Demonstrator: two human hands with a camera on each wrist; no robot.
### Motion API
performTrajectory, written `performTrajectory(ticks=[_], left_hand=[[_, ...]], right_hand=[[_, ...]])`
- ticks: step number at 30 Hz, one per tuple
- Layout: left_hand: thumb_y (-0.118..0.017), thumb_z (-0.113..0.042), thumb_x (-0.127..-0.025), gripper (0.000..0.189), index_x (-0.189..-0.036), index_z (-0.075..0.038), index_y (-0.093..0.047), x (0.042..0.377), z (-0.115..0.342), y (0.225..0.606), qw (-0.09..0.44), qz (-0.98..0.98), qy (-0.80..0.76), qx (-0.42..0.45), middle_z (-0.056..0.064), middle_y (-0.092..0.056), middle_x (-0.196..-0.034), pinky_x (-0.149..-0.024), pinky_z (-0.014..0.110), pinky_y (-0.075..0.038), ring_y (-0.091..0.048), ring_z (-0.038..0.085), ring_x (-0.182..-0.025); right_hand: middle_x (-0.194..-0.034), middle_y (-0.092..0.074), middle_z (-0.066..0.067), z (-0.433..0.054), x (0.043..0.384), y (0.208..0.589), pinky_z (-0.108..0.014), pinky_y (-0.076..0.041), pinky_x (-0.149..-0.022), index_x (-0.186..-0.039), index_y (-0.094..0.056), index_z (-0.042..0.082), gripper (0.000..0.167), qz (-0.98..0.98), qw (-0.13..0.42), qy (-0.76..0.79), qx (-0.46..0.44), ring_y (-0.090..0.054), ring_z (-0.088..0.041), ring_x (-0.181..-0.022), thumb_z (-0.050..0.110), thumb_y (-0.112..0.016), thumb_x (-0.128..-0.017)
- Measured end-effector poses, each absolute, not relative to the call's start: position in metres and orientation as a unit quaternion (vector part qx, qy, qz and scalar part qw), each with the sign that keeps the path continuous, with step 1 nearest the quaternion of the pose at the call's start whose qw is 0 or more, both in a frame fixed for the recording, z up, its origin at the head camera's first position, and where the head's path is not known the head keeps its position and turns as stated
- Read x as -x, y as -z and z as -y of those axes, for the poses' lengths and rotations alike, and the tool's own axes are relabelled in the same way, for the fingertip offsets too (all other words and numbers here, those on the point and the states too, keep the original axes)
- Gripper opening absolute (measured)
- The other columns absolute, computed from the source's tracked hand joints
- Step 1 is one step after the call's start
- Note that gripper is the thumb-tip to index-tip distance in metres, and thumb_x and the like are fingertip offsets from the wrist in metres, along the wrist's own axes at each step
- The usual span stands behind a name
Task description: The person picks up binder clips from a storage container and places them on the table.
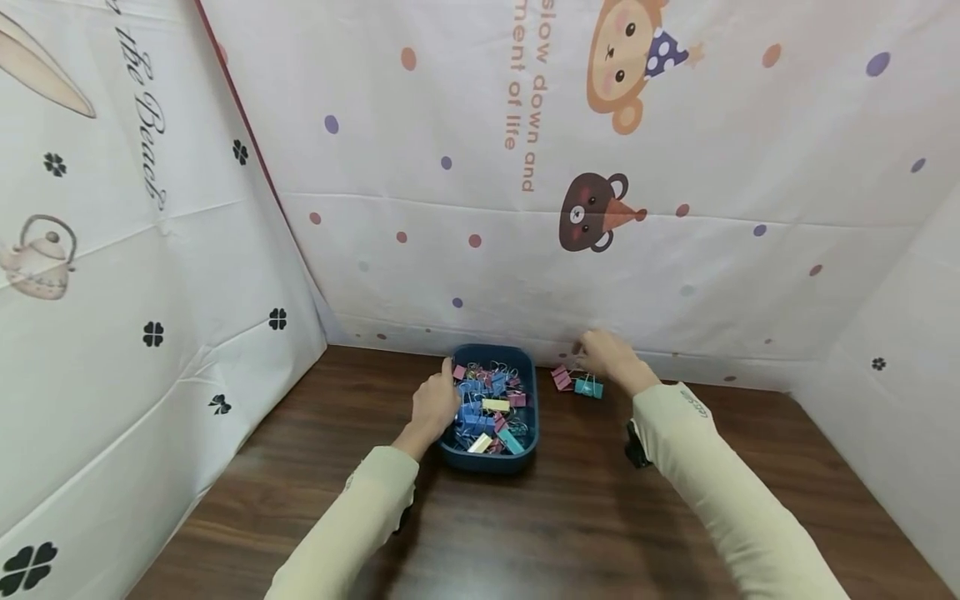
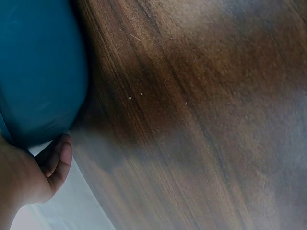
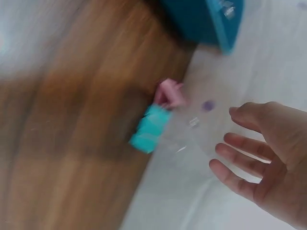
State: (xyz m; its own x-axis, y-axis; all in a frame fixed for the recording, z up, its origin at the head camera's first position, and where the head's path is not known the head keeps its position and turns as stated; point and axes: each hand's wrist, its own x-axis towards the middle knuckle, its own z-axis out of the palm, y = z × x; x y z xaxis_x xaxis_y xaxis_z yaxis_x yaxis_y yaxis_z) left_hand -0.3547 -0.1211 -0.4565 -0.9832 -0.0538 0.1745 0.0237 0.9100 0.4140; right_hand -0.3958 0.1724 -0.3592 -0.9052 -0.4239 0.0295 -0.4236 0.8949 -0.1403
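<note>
A dark blue plastic bin (image 1: 489,464) holds many binder clips (image 1: 480,408) in blue, pink, yellow and teal. My left hand (image 1: 435,402) grips its left side by the rim. From the left wrist, that hand (image 2: 36,172) shows curled fingers against the bin's wall (image 2: 43,67). To the right of the bin, a pink binder clip (image 1: 562,378) and a teal binder clip (image 1: 588,387) lie side by side on the table. Just above them is my right hand (image 1: 606,354); in the right wrist view its fingers (image 3: 235,179) are spread and hold nothing.
The brown wooden table (image 1: 525,533) ends at a white printed cloth (image 1: 420,275) behind the bin and clips. Similar cloth panels stand at the left (image 1: 150,333) and right (image 1: 885,333).
</note>
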Motion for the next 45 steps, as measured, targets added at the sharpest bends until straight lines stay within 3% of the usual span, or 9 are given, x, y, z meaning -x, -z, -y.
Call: performTrajectory(ticks=[6,12,21,29,38,45], left_hand=[[-0.063,-0.012,-0.098,0.06,-0.152,-0.002,-0.039,0.355,0.125,0.456,0.098,0.971,0.219,-0.009,0.021,-0.072,-0.114,-0.079,0.046,-0.061,-0.072,0.031,-0.087],[-0.063,-0.012,-0.098,0.061,-0.152,-0.002,-0.039,0.356,0.124,0.458,0.1,0.971,0.219,-0.005,0.022,-0.071,-0.115,-0.08,0.047,-0.061,-0.073,0.032,-0.092],[-0.062,-0.01,-0.098,0.06,-0.153,-0.001,-0.038,0.356,0.126,0.458,0.101,0.971,0.217,0.005,0.021,-0.072,-0.105,-0.07,0.043,-0.061,-0.066,0.025,-0.072],[-0.06,-0.007,-0.097,0.059,-0.152,0.0,-0.039,0.356,0.124,0.459,0.106,0.968,0.228,0.012,0.019,-0.071,-0.095,-0.058,0.039,-0.054,-0.059,0.021,-0.062],[-0.057,-0.007,-0.099,0.054,-0.15,-0.001,-0.04,0.356,0.122,0.458,0.108,0.965,0.238,0.006,0.022,-0.073,-0.102,-0.065,0.046,-0.058,-0.068,0.029,-0.073],[-0.058,-0.007,-0.099,0.055,-0.15,-0.002,-0.041,0.355,0.122,0.458,0.103,0.966,0.239,-0.002,0.021,-0.072,-0.099,-0.063,0.045,-0.057,-0.065,0.027,-0.069]], right_hand=[[-0.108,-0.076,-0.015,-0.124,0.387,0.332,-0.039,-0.06,-0.082,-0.118,-0.072,-0.001,0.025,-0.95,0.025,0.062,0.306,-0.072,-0.026,-0.094,0.012,-0.063,-0.099],[-0.103,-0.073,-0.008,-0.078,0.366,0.324,-0.029,-0.056,-0.077,-0.12,-0.072,0.005,0.024,-0.908,0.111,0.068,0.399,-0.065,-0.013,-0.085,0.016,-0.064,-0.1],[-0.118,-0.072,-0.01,-0.03,0.343,0.333,-0.036,-0.057,-0.093,-0.125,-0.071,0.006,0.027,-0.891,0.185,0.027,0.414,-0.068,-0.02,-0.106,0.017,-0.065,-0.101],[-0.121,-0.072,-0.006,-0.018,0.342,0.363,-0.033,-0.057,-0.096,-0.126,-0.071,0.008,0.028,-0.899,0.195,0.006,0.393,-0.068,-0.016,-0.106,0.016,-0.067,-0.1],[-0.118,-0.073,-0.005,-0.019,0.345,0.382,-0.03,-0.058,-0.09,-0.125,-0.07,0.009,0.032,-0.9,0.15,-0.007,0.409,-0.069,-0.014,-0.102,0.014,-0.076,-0.093],[-0.108,-0.074,-0.002,-0.018,0.348,0.389,-0.028,-0.058,-0.083,-0.119,-0.072,0.011,0.031,-0.901,0.132,-0.037,0.411,-0.069,-0.012,-0.094,0.017,-0.08,-0.09]])
